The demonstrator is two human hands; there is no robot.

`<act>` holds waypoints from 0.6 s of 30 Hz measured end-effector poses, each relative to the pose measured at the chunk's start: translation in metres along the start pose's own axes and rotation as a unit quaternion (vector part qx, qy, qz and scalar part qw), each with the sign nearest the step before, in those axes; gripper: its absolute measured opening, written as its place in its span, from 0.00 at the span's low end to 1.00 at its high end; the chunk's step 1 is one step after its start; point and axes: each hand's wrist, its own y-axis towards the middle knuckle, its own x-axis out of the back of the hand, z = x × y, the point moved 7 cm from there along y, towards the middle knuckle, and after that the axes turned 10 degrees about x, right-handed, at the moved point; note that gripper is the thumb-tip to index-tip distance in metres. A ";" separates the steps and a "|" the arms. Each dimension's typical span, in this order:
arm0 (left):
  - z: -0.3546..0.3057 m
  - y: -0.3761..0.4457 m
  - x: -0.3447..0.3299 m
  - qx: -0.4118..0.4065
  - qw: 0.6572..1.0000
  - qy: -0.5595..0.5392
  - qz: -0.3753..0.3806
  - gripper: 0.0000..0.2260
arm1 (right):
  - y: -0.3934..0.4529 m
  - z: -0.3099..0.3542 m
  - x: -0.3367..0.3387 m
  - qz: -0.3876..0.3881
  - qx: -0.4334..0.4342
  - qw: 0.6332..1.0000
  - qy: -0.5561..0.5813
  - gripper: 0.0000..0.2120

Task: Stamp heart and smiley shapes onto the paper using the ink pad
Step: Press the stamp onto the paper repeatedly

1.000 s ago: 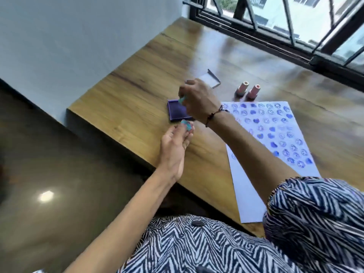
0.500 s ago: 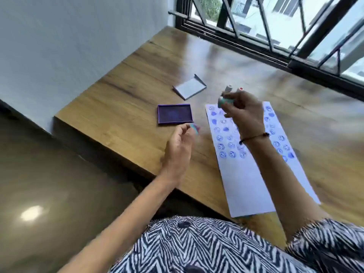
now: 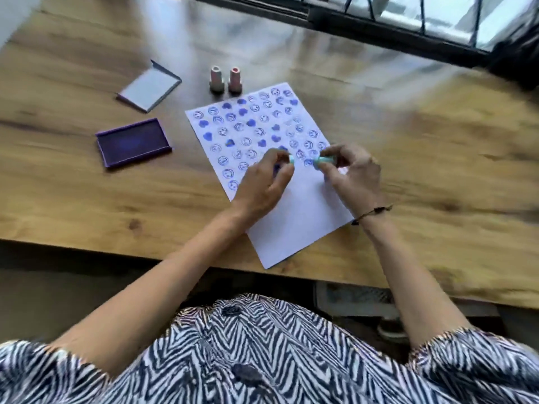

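Note:
A white paper (image 3: 294, 217) lies on the wooden table, its upper half covered with blue hearts and smileys. Both hands hover over the middle of the sheet. My right hand (image 3: 353, 173) pinches a teal stamp (image 3: 322, 161) held sideways. My left hand (image 3: 265, 176) pinches a small teal piece (image 3: 291, 159), perhaps the stamp's cap, a short gap from the stamp's end. The open purple ink pad (image 3: 132, 144) sits to the left of the paper, apart from both hands.
The ink pad's lid (image 3: 148, 88) lies behind the pad. Two pink stamps (image 3: 226, 79) stand upright just beyond the paper's far edge. A dark window frame (image 3: 393, 30) runs along the table's back. The table's front edge (image 3: 116, 252) is close to my body.
My right hand carried the teal stamp from the ink pad over to the paper. My left hand followed from the table's front edge and now meets it above the sheet. The camera swung right.

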 end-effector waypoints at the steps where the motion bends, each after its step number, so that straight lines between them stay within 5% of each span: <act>1: 0.000 -0.001 0.000 -0.004 1.000 0.004 -0.002 0.11 | 0.001 0.007 -0.004 0.017 0.034 0.999 -0.031 0.07; 10: 0.007 -0.001 0.009 0.023 0.999 -0.039 -0.014 0.10 | 0.013 0.028 -0.023 0.113 0.122 0.978 -0.123 0.08; 16: 0.005 -0.017 0.028 0.035 0.998 -0.038 -0.043 0.14 | 0.057 0.107 -0.016 0.023 0.145 0.989 -0.008 0.08; 18: 0.004 -0.021 0.026 0.047 0.998 -0.003 -0.033 0.13 | 0.075 0.158 -0.050 0.082 0.206 0.975 0.007 0.08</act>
